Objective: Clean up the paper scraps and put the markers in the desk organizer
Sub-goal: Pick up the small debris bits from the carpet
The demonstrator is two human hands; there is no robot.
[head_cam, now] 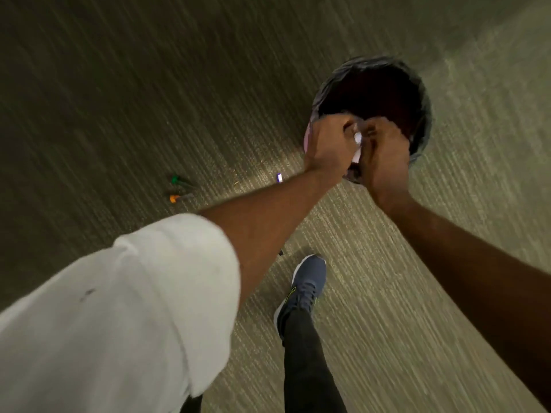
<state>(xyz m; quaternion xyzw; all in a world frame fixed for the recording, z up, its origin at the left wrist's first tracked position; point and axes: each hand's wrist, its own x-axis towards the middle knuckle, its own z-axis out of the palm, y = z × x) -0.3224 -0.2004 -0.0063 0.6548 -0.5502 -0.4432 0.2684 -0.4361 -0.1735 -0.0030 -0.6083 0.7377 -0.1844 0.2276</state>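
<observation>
White sleeve [119, 293] nearest; blue shoe [308, 278] on carpet [417, 293]. Left hand [328, 147] and right hand [384, 159] meet over near rim of bin [423, 93], fingers curled, gripping paper scraps [357, 140] between them. Green marker [179, 180] and orange marker [177, 198] lie on carpet, well left of bin.

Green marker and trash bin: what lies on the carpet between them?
Head view: one small white-and-purple item on the carpet, too blurred to identify.
</observation>
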